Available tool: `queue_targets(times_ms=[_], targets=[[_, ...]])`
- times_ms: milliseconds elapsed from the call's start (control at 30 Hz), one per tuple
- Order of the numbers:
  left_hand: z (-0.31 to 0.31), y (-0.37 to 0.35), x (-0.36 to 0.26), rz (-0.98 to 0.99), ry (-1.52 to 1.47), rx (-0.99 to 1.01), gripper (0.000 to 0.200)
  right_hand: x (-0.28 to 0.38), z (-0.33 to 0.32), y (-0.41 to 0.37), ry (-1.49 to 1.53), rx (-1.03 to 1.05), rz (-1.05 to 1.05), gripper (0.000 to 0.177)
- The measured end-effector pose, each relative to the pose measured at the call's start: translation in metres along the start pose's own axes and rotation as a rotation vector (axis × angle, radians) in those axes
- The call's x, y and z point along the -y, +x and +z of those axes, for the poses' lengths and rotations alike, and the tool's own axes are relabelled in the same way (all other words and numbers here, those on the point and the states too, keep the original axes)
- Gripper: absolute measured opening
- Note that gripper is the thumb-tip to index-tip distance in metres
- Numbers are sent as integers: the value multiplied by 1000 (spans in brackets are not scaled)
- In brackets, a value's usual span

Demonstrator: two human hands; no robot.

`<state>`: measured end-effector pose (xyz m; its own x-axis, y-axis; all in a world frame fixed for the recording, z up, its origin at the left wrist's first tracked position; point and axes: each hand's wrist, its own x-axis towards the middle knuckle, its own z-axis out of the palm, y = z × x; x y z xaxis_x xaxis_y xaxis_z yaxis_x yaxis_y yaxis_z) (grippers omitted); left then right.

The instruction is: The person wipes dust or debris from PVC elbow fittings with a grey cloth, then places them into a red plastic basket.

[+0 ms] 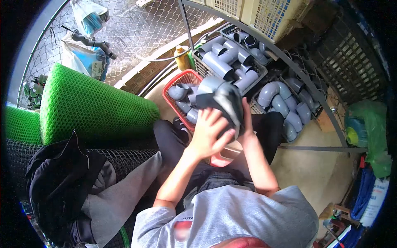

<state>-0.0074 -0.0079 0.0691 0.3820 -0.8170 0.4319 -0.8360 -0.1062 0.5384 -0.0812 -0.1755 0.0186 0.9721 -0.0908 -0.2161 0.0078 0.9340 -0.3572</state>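
A grey plastic pipe fitting [210,85] is held up above my lap, partly covered by a black-and-white cloth [226,104] that is smeared by motion. My left hand [211,131] presses the cloth against the fitting, fingers curved over it. On the other side, my right hand [247,122] grips the fitting and cloth, with its fingers mostly hidden behind them. Just beyond, a red plastic basket [167,91] contains several grey pipe elbows [181,91]. Below my hands, a red and pale object [227,153] shows between my forearms.
Black crates [248,89] of grey pipe fittings stand ahead, with more elbows [279,101] to the right. A large green mesh roll [95,103] lies on the left, near a dark jacket [58,182]. A metal frame bar [314,148] crosses the right side. A yellow bottle [182,58] stands behind the basket.
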Motion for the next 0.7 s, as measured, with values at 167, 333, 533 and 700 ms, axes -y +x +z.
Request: queue_targets(times_ms=[167, 333, 533, 700], targets=[[-5, 9, 2, 121, -3, 63, 35, -16, -12, 9, -482, -14, -277, 79], [0, 10, 29, -133, -166, -220, 51, -38, 0, 12, -1025, -32, -634, 83], [41, 0, 13, -435, -932, -417, 69, -28, 35, -8, -1176, -216, -849, 85], [54, -33, 24, -252, -415, -340, 70, -32, 21, 5, -1108, -204, -826, 83]])
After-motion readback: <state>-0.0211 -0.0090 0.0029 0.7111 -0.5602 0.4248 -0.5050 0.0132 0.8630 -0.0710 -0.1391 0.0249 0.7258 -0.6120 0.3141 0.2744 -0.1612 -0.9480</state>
